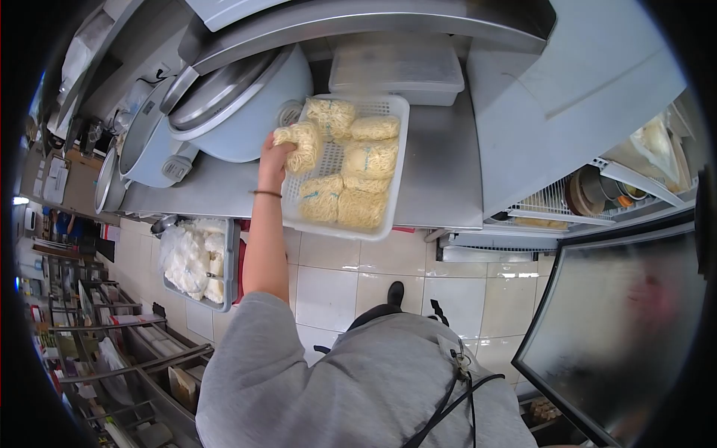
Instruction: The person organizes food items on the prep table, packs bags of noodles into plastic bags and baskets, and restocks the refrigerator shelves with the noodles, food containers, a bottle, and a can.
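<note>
My left hand (275,158) grips a bag of noodles (301,148) at the left side of a white perforated basket (398,149). Inside the basket lie several more clear bags of pale yellow noodles (370,159), some with blue print. A bare patch of the basket's floor shows beside the held bag. The basket stands on a steel counter (441,172) and reaches over its front edge. My right hand is out of the picture.
Large rice-cooker-like pots (231,112) stand left on the counter, and a lidded plastic box (396,71) sits behind the basket. Below left is a grey crate (228,272) with bagged goods. At right, a fogged glass door (612,336) hangs open beside wire shelves (560,201).
</note>
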Tool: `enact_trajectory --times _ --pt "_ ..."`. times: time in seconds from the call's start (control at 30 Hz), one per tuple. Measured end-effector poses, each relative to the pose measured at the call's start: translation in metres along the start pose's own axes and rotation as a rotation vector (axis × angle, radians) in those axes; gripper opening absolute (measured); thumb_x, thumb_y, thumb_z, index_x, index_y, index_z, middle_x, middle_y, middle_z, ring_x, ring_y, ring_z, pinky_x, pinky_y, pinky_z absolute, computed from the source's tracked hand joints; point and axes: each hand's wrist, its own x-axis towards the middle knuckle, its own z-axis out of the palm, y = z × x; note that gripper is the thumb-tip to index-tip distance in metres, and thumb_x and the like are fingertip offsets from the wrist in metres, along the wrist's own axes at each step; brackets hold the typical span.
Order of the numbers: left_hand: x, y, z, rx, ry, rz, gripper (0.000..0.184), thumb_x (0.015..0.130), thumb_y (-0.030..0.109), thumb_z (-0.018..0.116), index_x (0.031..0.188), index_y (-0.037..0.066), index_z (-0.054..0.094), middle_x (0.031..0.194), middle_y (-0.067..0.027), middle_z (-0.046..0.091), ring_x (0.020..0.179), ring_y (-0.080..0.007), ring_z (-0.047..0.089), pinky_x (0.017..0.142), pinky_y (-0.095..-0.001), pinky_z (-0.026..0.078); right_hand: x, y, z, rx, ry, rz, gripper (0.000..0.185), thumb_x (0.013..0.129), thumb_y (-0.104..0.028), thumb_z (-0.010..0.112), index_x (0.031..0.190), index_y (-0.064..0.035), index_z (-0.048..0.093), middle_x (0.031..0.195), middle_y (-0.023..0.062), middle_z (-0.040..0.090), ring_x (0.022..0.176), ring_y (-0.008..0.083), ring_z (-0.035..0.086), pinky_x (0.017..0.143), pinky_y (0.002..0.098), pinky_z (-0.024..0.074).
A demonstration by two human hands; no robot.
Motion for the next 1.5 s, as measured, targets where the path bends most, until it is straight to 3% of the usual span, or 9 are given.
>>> enact_trajectory --times 0.13,0.27,0.37,0.47,0.7,0.8,1.0,1.17,1.5 --pt "-0.085 0.017 0.02 -0.713 -0.327 -0.392 0.038 0.083 0.014 0.046 0.119 0.001 0.039 0.115 -0.0157 0.049 0.099 -0.0245 0.054 0.081 -0.0379 0.048 -0.058 -0.135 0.008 0.136 -0.003 -0.37 0.022 0.076 -0.014 0.056 0.09 0.0024 0.058 0.087 0.0138 0.059 0.083 0.0243 0.056 0.075 0.0354 0.045" --pt "-0.164 0.005 0.106 -0.747 -0.677 -0.631 0.04 0.085 0.026 0.045 0.119 0.006 0.041 0.114 -0.0092 0.052 0.101 -0.0216 0.054 0.086 -0.0386 0.044 -0.257 -0.313 0.009 0.898 -1.073 -0.59 0.075 0.06 -0.015 0.069 0.125 -0.0007 0.035 0.132 0.0158 0.031 0.125 0.0327 0.025 0.101 0.0446 0.0217" --pt "-0.205 0.016 0.149 -0.629 -0.793 -0.746 0.046 0.085 0.031 0.046 0.12 0.002 0.041 0.115 -0.0106 0.051 0.102 -0.0223 0.052 0.087 -0.0349 0.043 -0.332 -0.372 -0.015 1.075 -0.987 -1.347 0.059 0.06 -0.013 0.066 0.111 -0.0407 0.051 0.132 0.001 0.035 0.126 0.0319 0.022 0.1 0.0542 0.0165" --pt "-0.22 0.004 0.155 -0.668 -0.797 -0.732 0.046 0.086 0.034 0.045 0.122 0.006 0.039 0.116 -0.0088 0.05 0.102 -0.0208 0.051 0.086 -0.0357 0.042 -0.34 -0.399 -0.011 1.06 -0.851 -1.609 0.048 0.062 -0.01 0.061 0.104 -0.0328 0.056 0.127 0.0014 0.041 0.122 0.0268 0.031 0.099 0.055 0.019" --pt "-0.228 0.021 0.127 -0.425 -0.77 -0.651 0.054 0.084 0.031 0.053 0.129 0.011 0.031 0.121 -0.0068 0.045 0.107 -0.0183 0.047 0.087 -0.0358 0.04 -0.311 -0.431 0.024 1.385 -1.425 -1.008 0.015 0.067 -0.006 0.058 0.082 -0.0096 0.058 0.086 0.0062 0.058 0.082 0.0259 0.055 0.07 0.0347 0.0446" --pt "-0.237 0.033 0.133 0.047 -0.552 0.287 0.06 0.079 0.034 0.06 0.127 0.008 0.035 0.118 -0.0109 0.043 0.111 -0.0191 0.041 0.093 -0.0341 0.033 -0.311 -0.437 0.032 1.373 -1.716 -0.779 0.009 0.076 -0.004 0.051 0.082 -0.0008 0.055 0.078 0.0139 0.056 0.075 0.0321 0.054 0.064 0.0333 0.0439" --pt "-0.23 0.06 0.177 0.327 -0.71 0.124 0.028 0.075 0.018 0.063 0.096 0.0 0.058 0.099 -0.0083 0.053 0.088 -0.0182 0.05 0.071 -0.0282 0.042 -0.291 -0.456 0.052 1.362 -2.062 -0.492 0.02 0.083 -0.013 0.046 0.095 0.0002 0.054 0.085 0.0126 0.06 0.078 0.0211 0.059 0.067 0.0301 0.0442" --pt "-0.239 0.053 0.193 0.208 -0.138 0.649 0.014 0.077 0.011 0.058 0.077 -0.003 0.053 0.065 -0.0086 0.046 0.058 -0.0184 0.045 0.052 -0.0306 0.036 -0.317 -0.432 0.071 1.822 -2.064 0.076 0.032 0.082 -0.019 0.053 0.107 -0.0003 0.049 0.094 0.0049 0.059 0.083 0.0141 0.056 0.073 0.0274 0.0438" --pt "-0.228 0.048 0.122 0.152 -0.336 0.495 0.012 0.076 0.005 0.056 0.087 0.0 0.059 0.084 -0.0091 0.054 0.078 -0.0196 0.054 0.069 -0.0276 0.041 -0.39 -0.404 0.017 1.331 -2.408 0.235 0.033 0.072 -0.005 0.062 0.103 -0.0023 0.054 0.097 0.005 0.058 0.089 0.0119 0.054 0.079 0.0256 0.0422"
